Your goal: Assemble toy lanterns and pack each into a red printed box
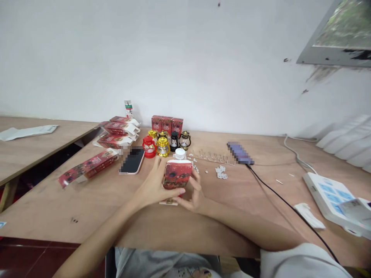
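Both my hands are on a small red printed cardboard box (177, 174), held above the table near the middle of the view. My left hand (155, 185) grips its left side, with the thumb along the lower edge. My right hand (194, 195) has its fingers closed round the right side and bottom. Just under the box a flat printed piece (169, 201) shows partly. Beyond the box stand several miniature lanterns, among them a red lantern (149, 147), a gold lantern (163, 147) and a black lantern (174, 142). A white round part (180, 154) lies close behind the box.
Flattened red cartons (116, 133) are piled at the left, near a phone (132, 160). Three red boxes (167, 125) stand by the wall. Wire handles (216, 157) and small white pieces (222, 172) lie right of centre. A cabled phone (240, 153) and a power strip (333, 199) are farther right.
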The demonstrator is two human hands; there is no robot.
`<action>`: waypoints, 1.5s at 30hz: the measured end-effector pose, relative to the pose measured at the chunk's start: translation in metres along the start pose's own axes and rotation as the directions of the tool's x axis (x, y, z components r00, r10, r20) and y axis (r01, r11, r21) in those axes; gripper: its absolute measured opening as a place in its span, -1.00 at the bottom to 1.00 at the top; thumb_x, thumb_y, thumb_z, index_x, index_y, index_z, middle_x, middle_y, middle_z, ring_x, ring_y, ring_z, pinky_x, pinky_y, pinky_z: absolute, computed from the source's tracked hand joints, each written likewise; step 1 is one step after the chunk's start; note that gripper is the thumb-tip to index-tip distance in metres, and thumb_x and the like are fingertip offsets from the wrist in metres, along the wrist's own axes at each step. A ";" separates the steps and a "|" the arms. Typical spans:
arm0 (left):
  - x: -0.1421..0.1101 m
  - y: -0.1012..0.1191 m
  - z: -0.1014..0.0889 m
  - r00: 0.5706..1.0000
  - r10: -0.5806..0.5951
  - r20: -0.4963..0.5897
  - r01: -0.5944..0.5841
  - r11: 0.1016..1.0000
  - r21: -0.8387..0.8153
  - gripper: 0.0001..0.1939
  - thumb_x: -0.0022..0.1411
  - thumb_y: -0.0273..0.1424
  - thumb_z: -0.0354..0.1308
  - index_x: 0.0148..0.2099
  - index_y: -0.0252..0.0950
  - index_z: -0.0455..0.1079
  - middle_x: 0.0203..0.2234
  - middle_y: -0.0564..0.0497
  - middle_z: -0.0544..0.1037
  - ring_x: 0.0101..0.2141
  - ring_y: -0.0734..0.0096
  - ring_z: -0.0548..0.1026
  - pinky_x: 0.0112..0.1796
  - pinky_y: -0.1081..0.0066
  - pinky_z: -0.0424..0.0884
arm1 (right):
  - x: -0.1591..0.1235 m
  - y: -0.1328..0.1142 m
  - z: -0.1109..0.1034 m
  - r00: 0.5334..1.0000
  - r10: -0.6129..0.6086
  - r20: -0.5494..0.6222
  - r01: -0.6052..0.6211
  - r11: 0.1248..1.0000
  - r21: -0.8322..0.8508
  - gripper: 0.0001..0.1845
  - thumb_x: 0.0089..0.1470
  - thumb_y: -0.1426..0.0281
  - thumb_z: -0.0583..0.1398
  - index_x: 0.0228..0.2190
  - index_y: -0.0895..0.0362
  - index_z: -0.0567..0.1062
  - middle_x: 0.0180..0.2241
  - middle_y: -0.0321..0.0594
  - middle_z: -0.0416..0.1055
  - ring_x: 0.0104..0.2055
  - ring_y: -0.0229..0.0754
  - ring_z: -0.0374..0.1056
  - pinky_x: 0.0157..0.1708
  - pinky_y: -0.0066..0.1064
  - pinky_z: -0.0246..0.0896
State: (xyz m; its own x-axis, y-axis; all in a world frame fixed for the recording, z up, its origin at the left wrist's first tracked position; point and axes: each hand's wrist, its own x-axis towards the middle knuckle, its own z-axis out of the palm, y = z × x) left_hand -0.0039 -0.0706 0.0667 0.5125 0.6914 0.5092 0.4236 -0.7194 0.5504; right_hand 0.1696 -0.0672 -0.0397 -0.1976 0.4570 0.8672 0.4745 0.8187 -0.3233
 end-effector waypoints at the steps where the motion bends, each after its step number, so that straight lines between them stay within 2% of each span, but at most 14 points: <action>1: 0.000 -0.001 -0.004 0.999 0.018 0.035 -0.018 1.000 -0.008 -0.26 -0.05 -0.17 0.31 0.13 -0.26 0.10 -0.06 -0.13 0.25 0.00 0.11 0.30 -0.01 0.06 0.32 | 0.004 -0.005 -0.003 0.999 -0.037 -0.038 0.036 0.999 -0.007 -0.06 -0.10 0.38 0.30 0.18 -0.10 -0.10 0.22 -0.02 -0.08 0.24 0.13 0.01 0.06 0.08 0.15; 3: 0.002 -0.005 -0.019 0.989 0.053 0.137 -0.047 0.998 -0.045 -0.24 -0.06 -0.15 0.32 0.14 -0.23 0.10 -0.03 -0.14 0.24 0.02 0.12 0.28 0.00 0.06 0.32 | 0.010 -0.010 -0.006 0.993 -0.064 -0.097 0.063 0.998 -0.014 -0.12 -0.01 0.47 0.22 0.20 -0.09 -0.13 0.22 0.00 -0.09 0.22 0.08 0.04 0.04 0.04 0.20; 6: 0.003 -0.015 -0.045 0.948 0.083 0.308 -0.043 0.990 -0.134 -0.44 0.06 -0.19 0.25 0.08 -0.16 0.19 -0.02 -0.10 0.26 -0.04 0.24 0.33 -0.10 0.22 0.43 | 0.014 -0.011 -0.007 0.996 0.028 -0.087 -0.027 1.000 0.014 -0.13 0.04 0.57 0.15 0.20 -0.15 -0.17 0.23 0.01 -0.15 0.09 -0.02 0.23 -0.06 -0.05 0.32; 10: 0.003 -0.023 -0.064 0.929 0.075 0.363 -0.059 0.997 -0.054 -0.55 0.10 -0.23 0.23 0.03 -0.17 0.29 -0.05 -0.08 0.31 -0.14 0.34 0.39 -0.15 0.30 0.46 | 0.015 -0.011 -0.010 1.000 0.001 0.011 -0.001 1.000 0.008 -0.14 0.04 0.69 0.04 0.18 -0.28 -0.12 0.24 -0.08 -0.18 -0.06 -0.16 0.36 -0.15 -0.18 0.39; 14: 0.003 -0.022 -0.056 0.933 0.134 0.335 -0.159 0.986 0.049 -0.45 0.02 -0.23 0.30 0.06 -0.20 0.31 0.10 -0.14 0.20 0.13 0.10 0.21 0.09 0.11 0.24 | 0.019 -0.016 -0.013 0.984 -0.132 0.121 0.116 0.985 0.126 -0.18 0.04 0.65 0.04 0.20 -0.21 -0.09 0.29 -0.09 -0.31 0.07 -0.08 0.29 -0.03 -0.13 0.33; 17: 0.004 -0.020 -0.043 0.942 0.159 0.294 -0.176 0.984 0.031 -0.45 0.07 -0.24 0.26 0.10 -0.21 0.25 0.10 -0.14 0.25 0.13 0.13 0.23 0.10 0.15 0.23 | 0.018 -0.016 -0.012 0.976 -0.207 0.067 0.193 0.967 0.169 -0.16 0.03 0.54 0.13 0.21 -0.19 -0.13 0.30 -0.14 -0.37 0.22 0.03 0.10 0.04 -0.04 0.27; 20: 0.003 -0.017 -0.028 0.971 0.164 0.172 -0.180 0.980 0.079 -0.45 0.14 -0.26 0.20 0.15 -0.21 0.15 0.04 -0.12 0.33 0.07 0.20 0.31 0.06 0.19 0.29 | 0.010 -0.010 -0.008 0.966 -0.257 -0.027 0.258 0.965 0.041 -0.20 0.00 0.50 0.20 0.18 -0.16 0.00 0.29 -0.20 -0.23 0.26 0.03 0.00 0.09 -0.01 0.21; 23: 0.000 -0.011 -0.012 0.975 0.199 0.100 -0.216 0.953 0.214 -0.38 0.15 -0.26 0.18 0.20 -0.22 0.05 0.09 -0.19 0.27 0.09 0.14 0.29 0.03 0.16 0.32 | -0.003 -0.002 -0.002 0.978 -0.179 -0.111 0.168 0.980 -0.104 -0.28 -0.04 0.50 0.24 0.09 -0.21 0.15 0.20 -0.24 0.02 0.22 0.07 0.07 0.10 0.12 0.15; 27: -0.003 -0.004 -0.001 0.960 0.274 0.066 -0.278 0.886 0.371 -0.34 0.17 -0.23 0.14 0.23 -0.28 0.00 0.12 -0.28 0.23 0.12 0.05 0.25 0.02 0.11 0.33 | -0.014 0.005 0.006 0.963 -0.141 -0.229 0.095 0.976 -0.198 -0.39 -0.05 0.53 0.21 -0.01 -0.24 0.25 0.11 -0.28 0.16 0.23 0.14 0.02 0.10 0.25 0.02; 29: -0.004 -0.003 -0.001 0.953 0.293 0.083 -0.301 0.863 0.405 -0.28 0.15 -0.18 0.16 0.24 -0.31 -0.02 0.13 -0.30 0.22 0.14 0.01 0.23 0.04 0.08 0.30 | -0.014 0.005 0.007 0.946 -0.199 -0.255 0.134 0.959 -0.250 -0.42 -0.06 0.57 0.19 -0.05 -0.23 0.29 0.06 -0.30 0.22 0.22 0.10 0.02 0.11 0.23 -0.02; 34: -0.010 0.000 -0.014 0.941 0.206 0.270 -0.297 0.884 0.361 -0.10 0.08 -0.18 0.23 0.32 -0.21 -0.18 0.23 -0.24 0.11 0.17 0.01 0.18 0.03 0.07 0.31 | -0.005 0.000 0.000 0.933 -0.281 -0.224 0.191 0.916 -0.353 -0.41 -0.06 0.62 0.14 -0.06 -0.21 0.29 -0.13 -0.34 0.38 0.09 -0.08 0.17 0.15 0.10 -0.05; 37: -0.015 -0.001 -0.025 0.942 0.167 0.292 -0.259 0.914 0.311 -0.07 0.13 -0.21 0.20 0.35 -0.15 -0.33 0.26 -0.20 0.06 0.21 0.07 0.12 0.09 0.11 0.24 | 0.000 -0.004 -0.003 0.923 -0.274 -0.270 0.166 0.917 -0.363 -0.36 -0.07 0.65 0.13 0.02 -0.12 0.25 -0.17 -0.29 0.37 0.02 -0.17 0.20 0.15 -0.07 0.00; 40: -0.016 -0.005 -0.036 0.945 0.135 0.299 -0.222 0.933 0.282 -0.08 0.17 -0.24 0.17 0.35 -0.11 -0.38 0.28 -0.17 0.00 0.24 0.10 0.05 0.13 0.12 0.17 | 0.004 -0.007 -0.004 0.931 -0.255 -0.261 0.155 0.924 -0.350 -0.35 -0.04 0.58 0.17 0.07 -0.09 0.19 -0.14 -0.27 0.38 0.06 -0.14 0.19 0.15 -0.07 -0.02; 45: -0.017 -0.015 -0.045 0.963 -0.018 0.270 -0.052 0.966 0.252 -0.08 0.18 -0.23 0.13 0.35 -0.18 -0.41 0.15 -0.22 0.26 0.14 0.09 0.25 -0.01 0.17 0.34 | 0.012 -0.014 -0.008 0.972 -0.207 -0.114 0.151 0.913 -0.379 -0.31 0.03 0.31 0.22 0.15 0.03 0.09 -0.03 -0.11 0.40 0.22 0.00 0.07 0.20 0.02 -0.14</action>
State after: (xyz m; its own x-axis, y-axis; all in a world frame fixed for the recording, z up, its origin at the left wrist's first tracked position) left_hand -0.0529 -0.0684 0.0794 0.6871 0.6609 0.3017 0.5710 -0.7480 0.3383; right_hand 0.1678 -0.0760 -0.0218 -0.1926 0.2345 0.9528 0.7284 0.6848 -0.0214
